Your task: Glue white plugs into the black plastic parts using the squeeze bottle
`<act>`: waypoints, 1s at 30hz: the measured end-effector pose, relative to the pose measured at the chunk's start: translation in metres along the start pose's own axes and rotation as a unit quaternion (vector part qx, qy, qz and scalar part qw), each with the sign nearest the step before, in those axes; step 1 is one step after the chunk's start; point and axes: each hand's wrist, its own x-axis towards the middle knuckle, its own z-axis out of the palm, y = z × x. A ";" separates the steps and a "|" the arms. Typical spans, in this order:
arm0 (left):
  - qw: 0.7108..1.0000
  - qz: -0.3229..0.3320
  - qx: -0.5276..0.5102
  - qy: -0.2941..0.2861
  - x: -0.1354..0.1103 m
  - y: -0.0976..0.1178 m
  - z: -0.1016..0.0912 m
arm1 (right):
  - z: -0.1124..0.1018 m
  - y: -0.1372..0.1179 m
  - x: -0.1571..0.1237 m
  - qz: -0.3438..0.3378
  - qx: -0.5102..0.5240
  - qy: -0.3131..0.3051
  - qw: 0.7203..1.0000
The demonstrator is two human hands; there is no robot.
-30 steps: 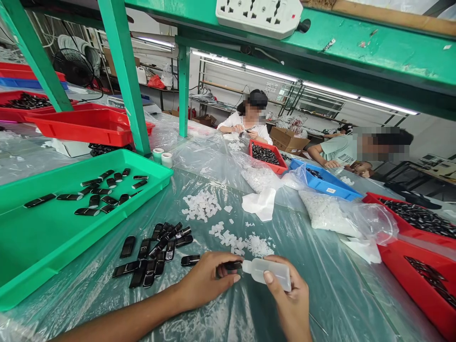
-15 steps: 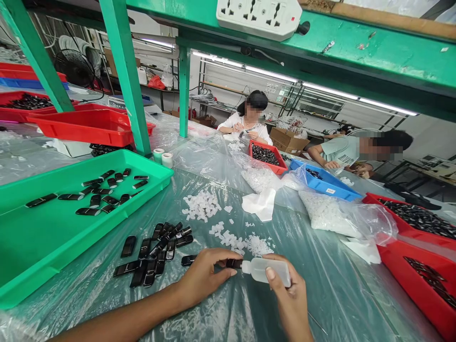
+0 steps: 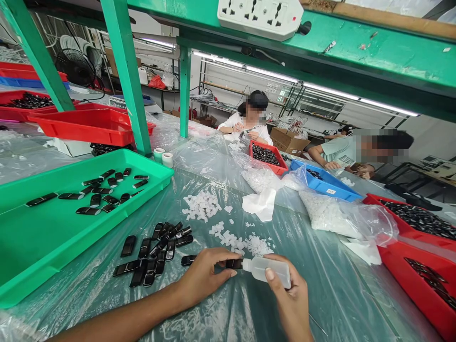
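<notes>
My left hand (image 3: 206,275) pinches a small glossy black plastic piece (image 3: 233,263) between thumb and fingers. My right hand (image 3: 290,294) is wrapped round a translucent white squeeze bottle (image 3: 269,270), held on its side with its neck against the right end of the black piece. The exact contact at the tip is too small to make out. Left of my hands lies a pile of similar black pieces (image 3: 160,251), one of them (image 3: 188,260) close to my left wrist. Beyond my hands are heaps of small white bits (image 3: 259,245).
A green tray (image 3: 42,237) with several black pieces stands at left. A larger white heap (image 3: 201,206), plastic bags (image 3: 327,213) and red bins (image 3: 420,280) lie beyond and right. A thin metal rod (image 3: 318,325) is near my right wrist. Green frame posts (image 3: 126,76) rise ahead; two people sit opposite.
Both hands stay almost where they were, the bottle still held against the black piece. Only a very slight shift of the view shows.
</notes>
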 end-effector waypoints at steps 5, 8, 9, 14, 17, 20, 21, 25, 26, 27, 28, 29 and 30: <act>1.000 0.018 -0.003 0.002 0.000 0.000 0.000 | 0.000 0.000 0.000 -0.015 -0.003 0.011 1.000; 1.000 0.024 -0.006 0.003 0.000 0.001 0.000 | 0.001 -0.002 -0.001 -0.008 -0.005 0.019 1.000; 1.000 0.025 -0.007 0.002 0.000 0.001 0.000 | 0.001 -0.002 -0.001 -0.005 -0.006 0.019 1.000; 1.000 0.024 -0.007 0.004 0.000 0.002 0.000 | 0.000 -0.001 0.000 -0.005 -0.010 0.015 1.000; 1.000 0.029 -0.010 0.005 0.001 0.001 0.000 | 0.000 -0.001 0.000 -0.003 -0.006 0.012 1.000; 0.999 0.031 -0.009 0.006 0.001 0.001 0.000 | 0.001 -0.002 -0.001 -0.003 0.005 0.008 1.000; 0.999 0.031 -0.009 0.006 0.001 0.001 -0.001 | 0.001 -0.002 -0.001 -0.004 0.007 0.006 1.000; 0.999 0.031 -0.009 0.003 0.000 0.000 0.000 | -0.002 0.001 0.001 -0.012 0.001 0.003 1.000; 0.999 0.031 -0.008 0.003 0.000 0.000 0.000 | -0.003 0.002 0.001 -0.017 -0.003 -0.002 1.000; 1.000 0.030 -0.008 0.002 0.000 0.000 0.000 | -0.004 0.004 0.002 -0.023 -0.007 -0.010 1.000; 1.000 0.029 -0.007 0.001 0.000 0.000 0.000 | -0.005 0.005 0.002 -0.028 -0.009 -0.016 0.999; 1.000 0.026 -0.006 0.001 -0.001 0.000 0.000 | -0.005 0.005 0.002 -0.029 -0.010 -0.017 0.999; 1.000 0.022 -0.003 0.001 -0.001 0.001 0.000 | -0.005 0.006 0.001 -0.026 -0.010 -0.015 0.999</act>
